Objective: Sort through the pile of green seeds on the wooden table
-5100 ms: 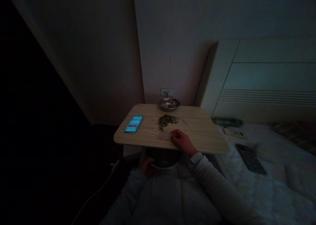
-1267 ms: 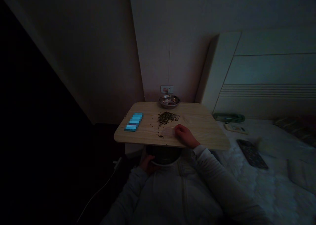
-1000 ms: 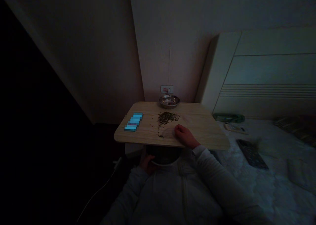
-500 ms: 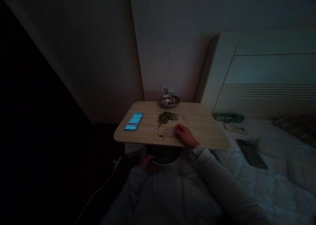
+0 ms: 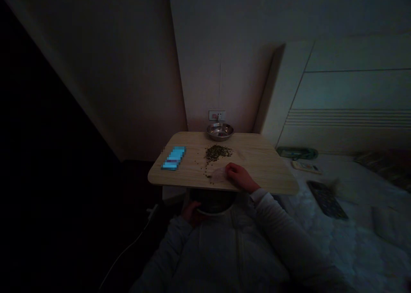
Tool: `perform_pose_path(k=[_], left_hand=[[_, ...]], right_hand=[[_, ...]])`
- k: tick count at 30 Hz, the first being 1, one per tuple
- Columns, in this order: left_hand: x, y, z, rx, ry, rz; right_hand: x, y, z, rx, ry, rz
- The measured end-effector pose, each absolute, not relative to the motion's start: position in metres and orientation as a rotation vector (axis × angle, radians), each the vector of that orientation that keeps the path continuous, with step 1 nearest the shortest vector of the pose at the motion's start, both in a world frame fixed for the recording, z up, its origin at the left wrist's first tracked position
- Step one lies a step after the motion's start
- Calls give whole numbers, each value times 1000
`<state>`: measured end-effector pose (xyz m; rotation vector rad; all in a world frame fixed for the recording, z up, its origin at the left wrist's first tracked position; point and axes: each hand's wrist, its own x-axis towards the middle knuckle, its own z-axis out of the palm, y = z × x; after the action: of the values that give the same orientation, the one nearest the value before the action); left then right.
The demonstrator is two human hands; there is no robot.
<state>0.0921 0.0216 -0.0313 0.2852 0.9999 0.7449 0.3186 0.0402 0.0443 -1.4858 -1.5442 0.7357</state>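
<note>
My right hand [image 5: 239, 177] is closed low over the near side of the small wooden table [image 5: 263, 166]. From its fingers a pale, see-through flat piece [image 5: 218, 174] reaches left across the tabletop; its exact kind is unclear in the dim light. Small dark green grains [image 5: 217, 152] lie in a loose heap beyond the hand. Stray grains trail toward the near edge, beside the pale piece. Below that edge, my left hand [image 5: 193, 212] grips the left rim of a dark bowl [image 5: 213, 204] at my lap. The tabletop hides the bowl's far part.
A shiny metal bowl [image 5: 220, 132] stands at the table's back, below a wall socket [image 5: 217, 115]. A lit phone [image 5: 174, 158] lies on the left. To the right is a bed [image 5: 356, 237] with a dark patterned phone-like object [image 5: 326, 199] and a green item [image 5: 297, 153].
My right hand has shifted slightly left with the pale piece, which shows more clearly. The near stray grains have moved a little. My left hand stays on the bowl.
</note>
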Motion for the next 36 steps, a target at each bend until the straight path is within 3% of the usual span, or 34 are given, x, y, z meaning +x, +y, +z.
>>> perform_pose_path(k=[16, 27, 36], left_hand=[[91, 20, -28, 297, 1018, 749], [91, 21, -32, 282, 1010, 774], [93, 20, -24, 282, 1066, 769]], right_hand=[[320, 40, 43, -1414, -1580, 908], [320, 46, 40, -1490, -1360, 688], [321, 44, 39, -1455, -1460, 724]])
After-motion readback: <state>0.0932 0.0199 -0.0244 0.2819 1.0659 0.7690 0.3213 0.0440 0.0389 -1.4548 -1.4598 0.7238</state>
